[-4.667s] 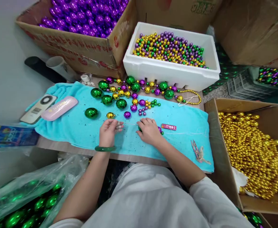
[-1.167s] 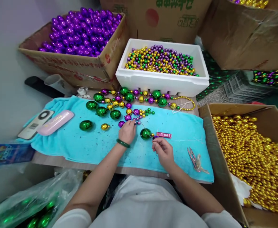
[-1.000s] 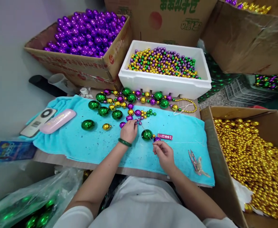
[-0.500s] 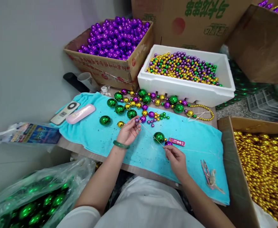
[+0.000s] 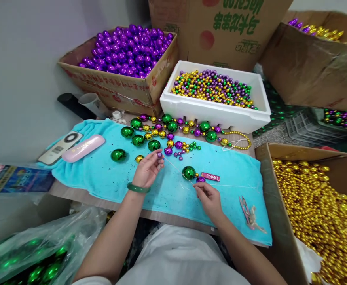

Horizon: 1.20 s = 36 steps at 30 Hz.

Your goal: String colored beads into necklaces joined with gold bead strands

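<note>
My left hand (image 5: 146,169), with a green bangle at the wrist, pinches a small purple bead (image 5: 159,154). A thin string (image 5: 173,164) runs taut from there to my right hand (image 5: 209,198), which grips it between thumb and fingertips. Behind the string, a large green ball bead (image 5: 188,172) lies on the turquoise towel (image 5: 167,198). Beside that bead are a tiny gold bead and a purple bead (image 5: 201,179), partly covered by my right fingertips. Loose small beads (image 5: 194,145) in purple, gold and green are grouped beyond my left hand.
Finished-looking bead strands (image 5: 204,126) lie along the back of the towel. Thread snips (image 5: 246,211) and a red packet (image 5: 210,177) are at the right. A white foam box (image 5: 215,109), a carton of purple beads (image 5: 108,89) and a carton of gold beads (image 5: 266,186) surround the table.
The view has turned right, so everything sits further left in the picture. Both hands keep nearly the same pose, with the string still stretched between them.
</note>
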Tool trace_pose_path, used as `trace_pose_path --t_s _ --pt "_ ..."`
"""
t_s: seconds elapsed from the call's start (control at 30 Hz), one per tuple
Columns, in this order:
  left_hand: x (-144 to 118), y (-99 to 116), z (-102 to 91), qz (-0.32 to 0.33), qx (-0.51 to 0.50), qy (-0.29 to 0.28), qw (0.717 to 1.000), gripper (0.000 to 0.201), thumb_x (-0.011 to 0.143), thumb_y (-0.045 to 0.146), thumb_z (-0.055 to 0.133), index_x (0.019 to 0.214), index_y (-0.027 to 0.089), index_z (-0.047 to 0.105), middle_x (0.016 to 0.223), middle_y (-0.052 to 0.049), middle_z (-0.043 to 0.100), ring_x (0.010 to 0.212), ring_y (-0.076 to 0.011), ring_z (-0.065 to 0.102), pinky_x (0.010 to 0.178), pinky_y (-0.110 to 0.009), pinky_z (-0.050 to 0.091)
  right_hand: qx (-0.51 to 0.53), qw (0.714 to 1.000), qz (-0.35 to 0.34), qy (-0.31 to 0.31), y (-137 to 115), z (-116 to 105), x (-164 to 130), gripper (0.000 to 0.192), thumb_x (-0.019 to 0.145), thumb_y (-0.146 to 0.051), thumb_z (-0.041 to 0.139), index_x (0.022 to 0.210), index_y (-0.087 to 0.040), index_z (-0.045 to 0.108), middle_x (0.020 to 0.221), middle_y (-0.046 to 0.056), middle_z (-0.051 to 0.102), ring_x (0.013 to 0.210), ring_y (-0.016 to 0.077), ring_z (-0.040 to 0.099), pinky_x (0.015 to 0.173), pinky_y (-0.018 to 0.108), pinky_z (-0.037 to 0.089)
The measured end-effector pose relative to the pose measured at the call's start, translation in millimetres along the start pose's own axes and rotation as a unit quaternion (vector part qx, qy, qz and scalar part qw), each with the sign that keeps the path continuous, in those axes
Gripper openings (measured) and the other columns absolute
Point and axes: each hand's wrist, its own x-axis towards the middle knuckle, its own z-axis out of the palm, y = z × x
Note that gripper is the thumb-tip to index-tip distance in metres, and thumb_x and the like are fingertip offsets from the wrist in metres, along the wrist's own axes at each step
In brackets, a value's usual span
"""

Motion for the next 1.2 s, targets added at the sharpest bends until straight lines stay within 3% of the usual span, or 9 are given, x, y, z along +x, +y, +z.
trace_pose_path --t_s 0.27,0.57,0.67,0.77,0.87,0.93,1.0,1.07,1.2 --pt "-1.3 -5.2 -0.2 0.067 0.08 0.026 0.994 0.033 0.067 0.03 0.077 0.096 0.016 0.07 0.078 -0.002 0.066 0.067 -0.0092 0.06 0.059 -0.02 0.05 -0.025 1.0 -0.018 -0.004 0.5 0.4 -1.1 0.021 0.079 -0.035 0.056 0.079 -0.017 0.067 0.055 -0.001 0.053 0.049 0.0105 0.046 0.047 0.023 0.037" --pt "-19.1 -15.5 0.2 -0.046 0.213 -0.09 0.972 0.031 0.067 0.035 0.076 0.09 0.015 0.073 0.079 -0.007 0.069 0.064 -0.0129 0.06 0.058 -0.024 0.048 0.003 0.999 0.004 -0.042 10.4 3.4 1.6 0.023 0.08 -0.038 0.057 0.079 -0.017 0.066 0.055 -0.002 0.051 0.05 0.0109 0.045 0.048 0.023 0.038" --pt "-26.5 -22.9 -2.3 -0.028 0.327 -0.139 0.934 0.031 0.074 0.039 0.069 0.095 0.017 0.073 0.087 -0.009 0.071 0.072 -0.0172 0.062 0.063 -0.029 0.05 0.027 0.998 0.019 -0.045 13.4 8.1 2.3 0.023 0.08 -0.039 0.058 0.079 -0.017 0.065 0.056 -0.002 0.051 0.05 0.0107 0.046 0.047 0.023 0.038" --pt "-24.7 -16.7 -17.8 0.127 0.466 -0.043 0.875 0.027 0.078 0.04 0.063 0.095 0.02 0.072 0.097 -0.009 0.069 0.088 -0.0216 0.062 0.075 -0.033 0.05 0.044 0.998 0.033 -0.045 15.2 12.3 2.0 0.022 0.079 -0.039 0.058 0.078 -0.017 0.063 0.055 -0.003 0.051 0.05 0.0107 0.046 0.047 0.023 0.038" --pt "-10.4 0.9 -43.8 0.263 0.603 0.083 0.749 0.03 0.082 0.04 0.056 0.099 0.019 0.071 0.101 -0.012 0.066 0.099 -0.0262 0.058 0.083 -0.039 0.048 0.05 0.996 0.041 -0.054 16.7 15.6 1.9 0.022 0.078 -0.039 0.057 0.076 -0.017 0.061 0.054 -0.003 0.05 0.049 0.0103 0.045 0.047 0.022 0.037" --pt "2.8 12.5 -61.0 0.293 0.677 0.121 0.664 0.036 0.083 0.038 0.052 0.104 0.015 0.069 0.104 -0.015 0.064 0.105 -0.0302 0.055 0.093 -0.046 0.043 0.052 0.996 0.045 -0.058 17.5 17.8 1.7 0.022 0.077 -0.039 0.057 0.076 -0.017 0.061 0.053 -0.003 0.05 0.048 0.0099 0.044 0.046 0.022 0.036" --pt "14.7 19.9 -74.6 0.288 0.723 0.131 0.614 0.041 0.082 0.038 0.051 0.109 0.011 0.067 0.108 -0.019 0.063 0.109 -0.033 0.054 0.097 -0.049 0.039 0.053 0.995 0.047 -0.063 18.4 20.3 0.8 0.023 0.076 -0.039 0.057 0.075 -0.017 0.06 0.052 -0.004 0.049 0.047 0.0095 0.043 0.045 0.021 0.035" --pt "23.4 22.2 -83.9 0.256 0.746 0.127 0.601 0.043 0.081 0.038 0.05 0.109 0.01 0.067 0.107 -0.019 0.063 0.107 -0.0331 0.055 0.097 -0.048 0.04 0.055 0.995 0.051 -0.067 19.5 22.7 -1.1 0.022 0.076 -0.039 0.057 0.075 -0.017 0.06 0.052 -0.004 0.049 0.048 0.0094 0.042 0.045 0.021 0.034" --pt "32.3 17.0 -91.4 0.194 0.747 0.123 0.624 0.045 0.081 0.037 0.046 0.111 0.01 0.065 0.103 -0.017 0.064 0.101 -0.0305 0.058 0.093 -0.043 0.044 0.059 0.992 0.078 -0.078 24.2 25.8 -5.0 0.022 0.075 -0.039 0.057 0.075 -0.017 0.06 0.052 -0.004 0.048 0.047 0.0093 0.042 0.045 0.021 0.033"
